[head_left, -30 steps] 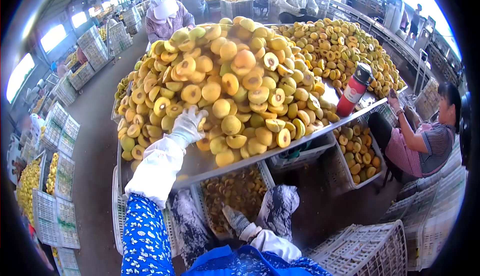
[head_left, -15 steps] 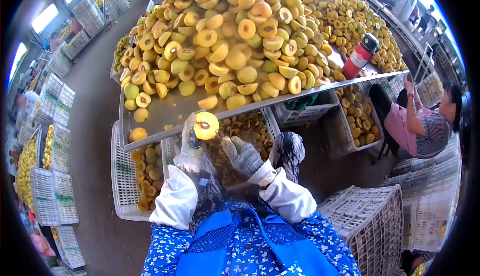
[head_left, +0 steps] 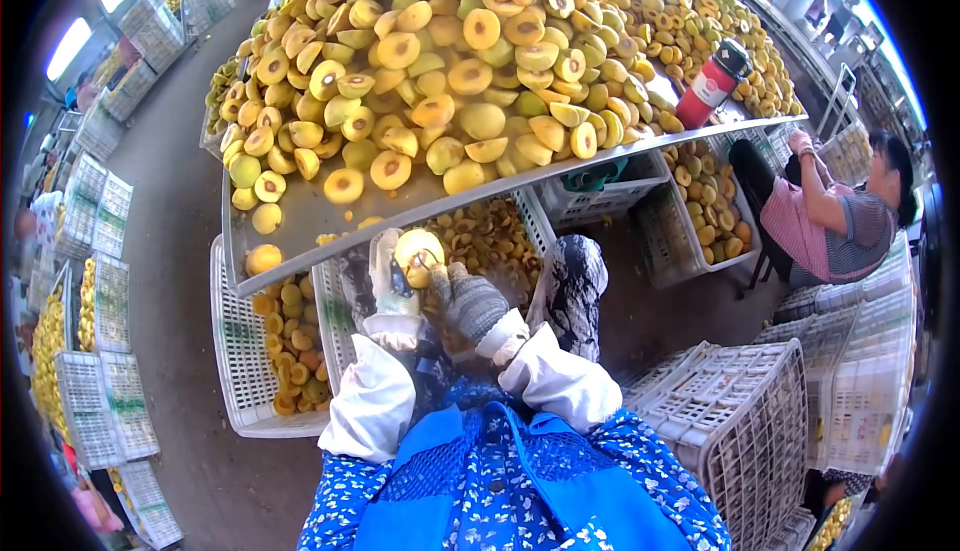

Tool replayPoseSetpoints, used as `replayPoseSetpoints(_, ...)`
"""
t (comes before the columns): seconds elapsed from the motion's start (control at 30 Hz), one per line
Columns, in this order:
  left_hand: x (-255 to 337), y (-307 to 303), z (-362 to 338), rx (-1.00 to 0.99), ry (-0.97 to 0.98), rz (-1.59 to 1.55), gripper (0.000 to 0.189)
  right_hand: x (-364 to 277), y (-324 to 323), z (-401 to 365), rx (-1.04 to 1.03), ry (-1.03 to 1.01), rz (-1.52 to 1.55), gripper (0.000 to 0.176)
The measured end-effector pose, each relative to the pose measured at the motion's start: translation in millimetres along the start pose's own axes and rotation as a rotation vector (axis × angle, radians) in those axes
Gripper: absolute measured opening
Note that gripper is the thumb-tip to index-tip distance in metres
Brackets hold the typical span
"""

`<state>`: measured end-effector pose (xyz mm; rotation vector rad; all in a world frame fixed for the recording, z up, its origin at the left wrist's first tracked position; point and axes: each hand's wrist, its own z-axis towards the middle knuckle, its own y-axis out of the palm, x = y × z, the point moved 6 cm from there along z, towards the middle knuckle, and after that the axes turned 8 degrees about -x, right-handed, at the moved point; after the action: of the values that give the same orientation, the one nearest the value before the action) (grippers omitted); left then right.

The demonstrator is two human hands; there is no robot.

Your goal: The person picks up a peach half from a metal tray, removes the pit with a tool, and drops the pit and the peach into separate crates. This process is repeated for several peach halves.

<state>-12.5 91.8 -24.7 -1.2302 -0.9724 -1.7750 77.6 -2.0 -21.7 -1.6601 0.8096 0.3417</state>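
Observation:
My left hand [head_left: 391, 276], in a pale glove, is closed around a yellow stone fruit half [head_left: 419, 249] just below the front edge of the metal table. My right hand [head_left: 472, 301], in a grey knitted glove, is closed beside it, its fingertips at the fruit. Something thin and dark shows between those fingertips and the cut face, too small to name. Beyond both hands, a large heap of halved yellow-green fruit [head_left: 440, 81] covers much of the metal table [head_left: 300, 219]. Below the hands stands a crate of small fruit pieces [head_left: 490, 241].
A white crate [head_left: 240, 351] of fruit halves stands at left, another fruit-filled crate [head_left: 735, 256] under the table at right. A red bottle [head_left: 712, 86] stands on the table. Stacked crates [head_left: 740, 421] rise at my right. A seated person [head_left: 835, 216] is beyond them.
My right hand has come in to the fruit half, its fingers now curled against it. A fruit half now lies cut side up near the table's front. The view has shifted slightly.

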Motion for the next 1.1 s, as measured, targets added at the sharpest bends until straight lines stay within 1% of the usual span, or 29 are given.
replayPoseSetpoints(0.03,-0.7,3.2,2.5,0.068,-0.138,-0.169,0.024,-3.3,-1.2,-1.2,-0.017,-0.029,-0.046,0.043)
replayPoseSetpoints(0.07,-1.2,6.7,3.5,0.163,-0.263,-0.346,0.026,-7.5,-3.5,-4.4,-0.028,-0.075,-0.095,0.051)
replayPoseSetpoints(0.13,3.0,14.7,0.8,0.226,-0.339,-0.336,0.029,-14.0,-7.7,-11.9,-0.049,-0.168,-0.196,0.068)
replayPoseSetpoints(0.17,1.9,16.7,0.6,0.259,-0.374,-0.332,0.031,-12.0,-6.3,-11.3,-0.044,-0.174,-0.188,0.072)
replayPoseSetpoints(0.2,-2.8,16.4,1.0,0.279,-0.349,-0.315,0.03,-8.3,-1.2,-9.6,-0.04,-0.18,-0.179,0.077)
replayPoseSetpoints(0.27,-1.4,19.5,1.1,0.289,-0.362,-0.276,0.029,5.5,10.8,-4.1,-0.042,-0.172,-0.142,0.08)
replayPoseSetpoints(0.3,0.0,20.9,0.8,0.295,-0.368,-0.256,0.028,15.7,18.4,0.1,-0.047,-0.158,-0.115,0.077)
replayPoseSetpoints(0.4,4.9,22.9,0.9,0.256,-0.379,-0.234,0.026,9.9,6.2,-6.6,-0.019,-0.227,-0.069,0.066)
replayPoseSetpoints(0.47,14.0,25.1,0.6,0.261,-0.321,-0.201,0.021,10.5,0.8,-4.4,-0.019,-0.188,0.031,0.057)
replayPoseSetpoints(0.53,16.6,26.9,-1.5,0.294,-0.29,-0.194,0.019,21.5,8.4,4.8,-0.054,-0.027,0.206,0.047)
replayPoseSetpoints(0.6,13.4,28.5,-3.4,0.365,-0.282,-0.223,0.019,24.2,14.5,8.3,0.002,-0.099,0.171,0.041)
replayPoseSetpoints(0.63,15.6,30.8,-3.6,0.359,-0.251,-0.201,0.019,24.2,16.7,8.2,0.027,-0.135,0.154,0.038)
replayPoseSetpoints(0.73,25.1,35.5,-4.7,0.339,-0.179,-0.132,0.017,15.4,1.5,-1.1,0.043,-0.006,0.311,0.033)
replayPoseSetpoints(0.83,32.8,39.8,-5.3,0.324,-0.145,-0.11,0.016,10.4,2.8,-3.2,-0.023,-0.118,0.197,0.028)
replayPoseSetpoints(0.93,39.4,41.6,-7.3,0.288,-0.125,-0.095,0.014,4.8,-5.9,-12.0,0.096,-0.222,0.171,0.03)
replayPoseSetpoints(0.97,41.0,40.8,-7.1,0.277,-0.102,-0.095,0.014,4.6,-7.0,-10.8,0.078,-0.186,0.257,0.03)
replayPoseSetpoints(1.0,41.9,39.4,-7.3,0.265,-0.081,-0.093,0.013,2.5,-6.9,-9.4,0.059,-0.15,0.345,0.034)
replayPoseSetpoints(1.03,42.3,38.6,-6.5,0.253,-0.06,-0.091,0.013,2.5,-5.1,-8.8,0.04,-0.113,0.433,0.043)
replayPoseSetpoints(1.07,43.3,37.5,-5.6,0.253,-0.037,-0.062,0.011,-7.7,-13.2,-17.0,0.223,-0.315,0.274,0.037)
replayPoseSetpoints(1.1,45.3,38.4,-6.4,0.246,-0.027,-0.077,0.01,-7.9,-9.0,-17.7,0.221,-0.324,0.369,0.036)
